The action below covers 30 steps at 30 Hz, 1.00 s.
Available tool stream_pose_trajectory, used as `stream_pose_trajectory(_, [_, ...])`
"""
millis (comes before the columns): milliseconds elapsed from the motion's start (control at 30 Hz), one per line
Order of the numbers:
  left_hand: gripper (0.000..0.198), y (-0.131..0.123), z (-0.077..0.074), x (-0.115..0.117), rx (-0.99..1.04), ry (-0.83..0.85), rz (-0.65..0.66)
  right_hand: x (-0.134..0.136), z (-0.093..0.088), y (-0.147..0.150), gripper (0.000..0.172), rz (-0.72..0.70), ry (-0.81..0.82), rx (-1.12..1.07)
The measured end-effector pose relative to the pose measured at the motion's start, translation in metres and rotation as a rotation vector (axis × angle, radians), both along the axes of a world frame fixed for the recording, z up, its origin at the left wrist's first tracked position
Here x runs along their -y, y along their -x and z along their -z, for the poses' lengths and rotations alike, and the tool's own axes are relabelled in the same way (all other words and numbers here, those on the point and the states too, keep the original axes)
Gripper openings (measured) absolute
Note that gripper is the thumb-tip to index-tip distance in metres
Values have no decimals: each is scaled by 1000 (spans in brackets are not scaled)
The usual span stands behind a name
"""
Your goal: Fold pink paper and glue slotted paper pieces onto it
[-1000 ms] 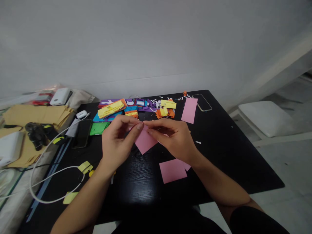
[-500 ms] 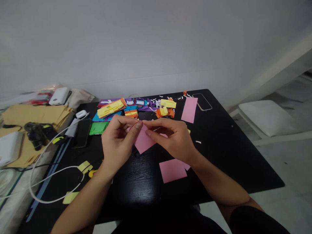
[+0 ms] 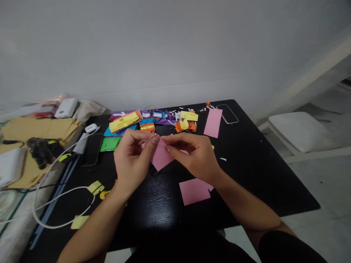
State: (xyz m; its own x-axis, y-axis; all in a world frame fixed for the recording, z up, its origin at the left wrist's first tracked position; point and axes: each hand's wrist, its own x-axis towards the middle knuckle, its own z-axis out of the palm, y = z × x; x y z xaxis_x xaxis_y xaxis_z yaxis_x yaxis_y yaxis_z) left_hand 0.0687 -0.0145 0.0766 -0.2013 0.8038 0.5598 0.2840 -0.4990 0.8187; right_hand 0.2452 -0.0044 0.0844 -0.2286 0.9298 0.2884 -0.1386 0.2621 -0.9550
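My left hand [image 3: 131, 160] and my right hand [image 3: 196, 155] meet above the black table [image 3: 260, 171], both pinching one small pink paper piece [image 3: 161, 157] by its upper edge. Its lower corner points down towards the table. Just below my right wrist a pink paper rectangle [image 3: 194, 191] lies flat on the table. Another pink strip [image 3: 213, 123] lies at the back right.
A heap of coloured paper scraps [image 3: 153, 122] lies along the far edge, a green sheet [image 3: 111, 143] beside a dark phone [image 3: 93, 149]. A second phone [image 3: 227, 114] sits back right. A white cable [image 3: 55, 204] loops at the left; brown envelopes [image 3: 38, 131] and a white cushion [image 3: 298, 131] flank the table.
Almost nothing: both hands and the pink piece have shifted up very slightly, and my left thumb has crept over the paper's top edge.
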Motion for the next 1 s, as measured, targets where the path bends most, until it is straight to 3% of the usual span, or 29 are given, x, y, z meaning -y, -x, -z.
stream_pose_trajectory(233, [18, -2, 0, 1, 36, 35, 13, -1, -1, -2, 28, -41, 63, 27])
stream_pose_trajectory(467, [12, -3, 0, 0, -21, -33, 1, -2, 0, 0, 12, 15, 10, 35])
stream_pose_trajectory(733, [15, -3, 1, 1, -17, 1, -13, -1, -1, -2, 10, 13, 1, 57])
stream_pose_trajectory(1000, [9, -3, 4, 2, -18, 31, 73, -3, 3, 2, 18, 3, 15, 4])
